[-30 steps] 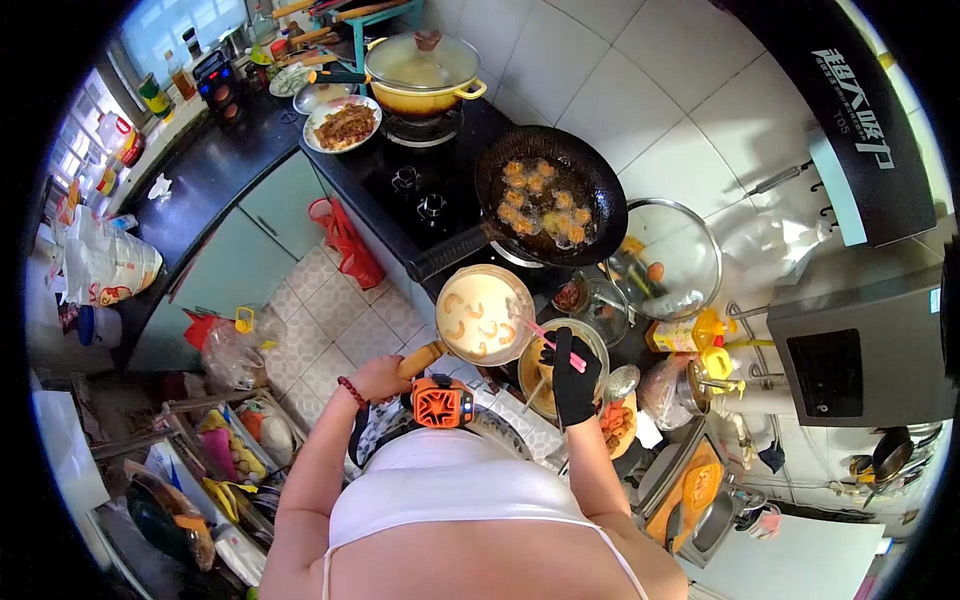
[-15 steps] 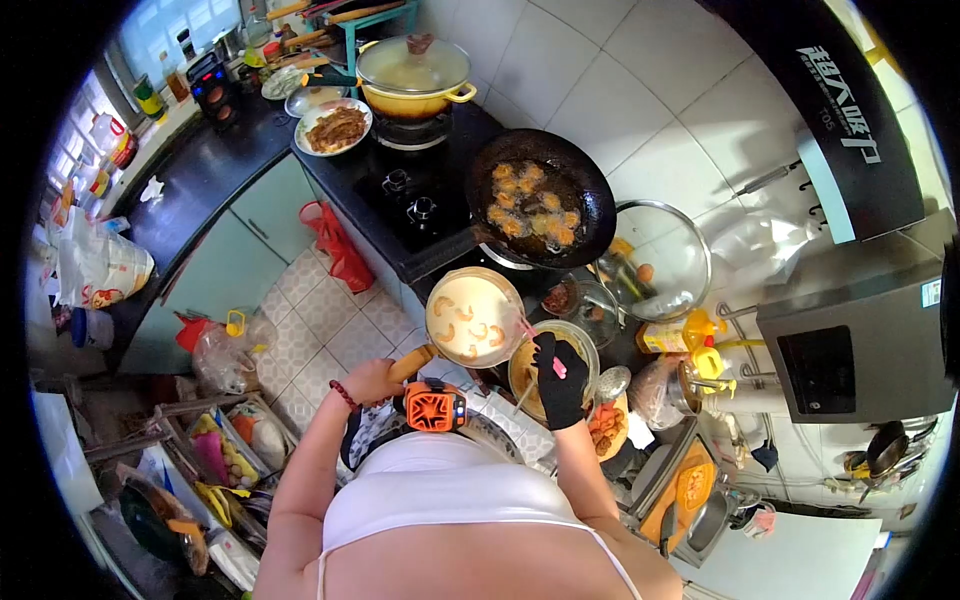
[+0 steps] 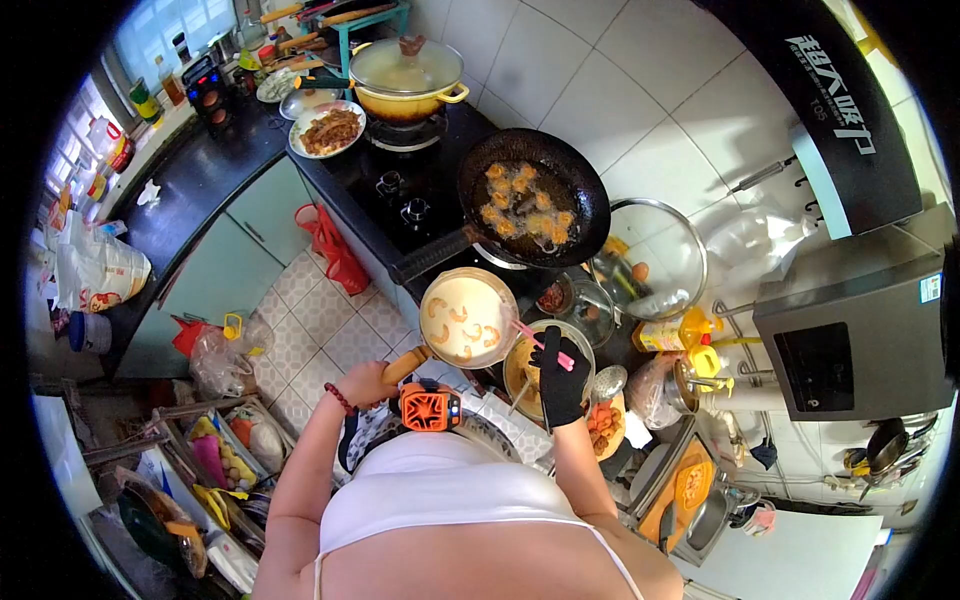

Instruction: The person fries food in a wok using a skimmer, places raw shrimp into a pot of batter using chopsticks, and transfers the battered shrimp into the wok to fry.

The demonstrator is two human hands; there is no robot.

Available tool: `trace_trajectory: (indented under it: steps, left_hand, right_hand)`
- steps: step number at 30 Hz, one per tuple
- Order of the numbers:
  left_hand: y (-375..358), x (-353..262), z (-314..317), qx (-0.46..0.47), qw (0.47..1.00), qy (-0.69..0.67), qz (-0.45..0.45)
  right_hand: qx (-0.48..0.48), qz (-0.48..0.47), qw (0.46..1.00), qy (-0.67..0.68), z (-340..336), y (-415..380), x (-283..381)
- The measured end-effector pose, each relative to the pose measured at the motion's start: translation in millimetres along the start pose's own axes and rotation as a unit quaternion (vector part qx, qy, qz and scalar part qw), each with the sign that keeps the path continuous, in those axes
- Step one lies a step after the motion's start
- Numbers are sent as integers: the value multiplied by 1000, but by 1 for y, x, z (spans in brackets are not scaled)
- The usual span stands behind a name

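Observation:
Wrapped round the wooden handle of a small pan (image 3: 466, 318), my left hand (image 3: 365, 384) is closed; several curled shrimp-like pieces sit in the pan's pale liquid. My right hand (image 3: 562, 385), in a black glove, grips pink chopsticks (image 3: 543, 343) whose tips reach the pan's right rim. Just beneath that hand is a bowl (image 3: 522, 376) of yellowish batter with a utensil in it. Beyond the pan, a black wok (image 3: 590, 170) holds several browned pieces in dark oil.
A lidded yellow pot (image 3: 400, 105) stands on the far burner beside a plate of fried food (image 3: 330, 129). To the right are a glass lid (image 3: 655, 258), an oil bottle (image 3: 672, 333), a skimmer (image 3: 609, 381) and a sink (image 3: 708, 520). A red bag (image 3: 330, 248) hangs at the counter's front.
The pink chopsticks have swung to a flatter angle, with their tips now at the pan's rim. The whole view has shifted slightly, and the pan stays in my left hand.

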State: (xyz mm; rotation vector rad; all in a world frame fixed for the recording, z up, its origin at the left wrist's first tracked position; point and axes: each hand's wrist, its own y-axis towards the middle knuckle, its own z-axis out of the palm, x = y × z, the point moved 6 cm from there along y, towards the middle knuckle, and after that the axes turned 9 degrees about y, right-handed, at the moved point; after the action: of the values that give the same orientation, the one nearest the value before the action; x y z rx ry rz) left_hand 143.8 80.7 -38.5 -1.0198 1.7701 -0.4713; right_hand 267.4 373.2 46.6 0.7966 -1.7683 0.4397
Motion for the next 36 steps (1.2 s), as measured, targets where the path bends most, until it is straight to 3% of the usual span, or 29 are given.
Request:
trace_trajectory:
  steps: [2,5,8,11,14,17,20,23,32,36]
  left_hand:
    - [2,1,1,2,1000,-6,1]
    - [2,4,4,6,1000,-24,-3]
    - [1,0,2,-7,1000,-27,9]
    - [-1,1,2,-11,1000,-21,14]
    - [2,3,3,-10,1000,-20,17]
    - [8,9,6,-7,1000,-6,12]
    - [8,8,5,-8,1000,1,15]
    - [5,5,3,-11,1000,2,14]
    - [5,4,3,-7,1000,-22,19]
    - [3,2,1,-7,999,-24,23]
  right_hand:
    - [-6,65,996,63,-1,0,7]
    - [-4,-19,998,-53,-3,1,-3]
    - [-12,29,999,35,-2,1,-10]
    - [-6,-18,1000,-21,-2,2,-7]
    - [-6,95,993,72,-1,-1,-3]
    - [-5,-35,999,-28,-2,1,1]
    - [4,4,1000,12,0,0,3]
    - [-3,-32,998,-49,1,1,-3]
    - [7,0,1000,-22,2,-1,-6]
    - [44,-63,994,-75,5,-3,3]
